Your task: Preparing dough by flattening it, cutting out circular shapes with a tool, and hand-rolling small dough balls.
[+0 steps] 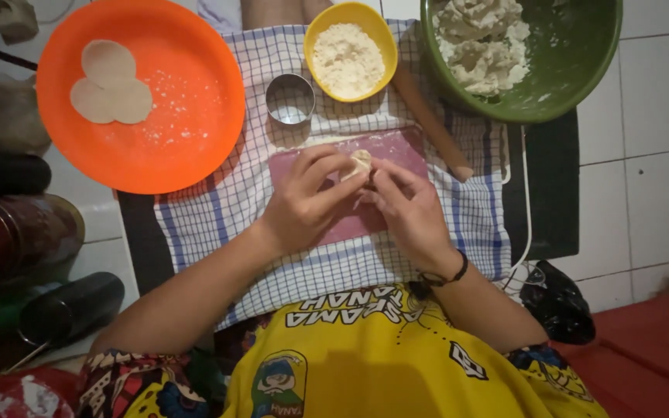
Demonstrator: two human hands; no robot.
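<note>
Flour in yellow bowl (315, 35), dough in green bowl (574, 70)

packages: black plastic bag (557, 303), crumpled, on floor at lower right
labels, signs, screens: none visible

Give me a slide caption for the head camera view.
Both hands, left hand and right hand, pinch a dough piece over a pink board.

Board (396, 147) on cloth (218, 201); plate (187, 116) left, ring cutter (289, 98) and flour bowl (348, 54) behind, dough bowl (574, 70) right.
</note>
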